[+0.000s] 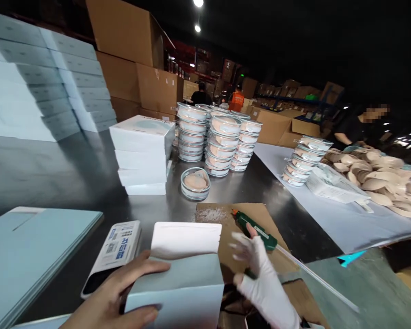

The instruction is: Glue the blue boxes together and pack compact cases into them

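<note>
The left hand (114, 290) is gripping a light-blue box (178, 278) by the near edge of the table (99, 183), its fingers lying over the top and its thumb resting on the face toward the wearer; a white flap (187, 238) is standing open at the far side. A green glue gun (267, 239) is lying on a cardboard sheet (258, 211), just beyond the white-gloved right hand (262, 269), the nearer of the two. Its long axis is slanting toward the table's near right corner, with a clear glue stick (317, 276) projecting past the edge. The right fingers are standing well apart, gripping nothing; whether they are touching the gun, one cannot tell.
</note>
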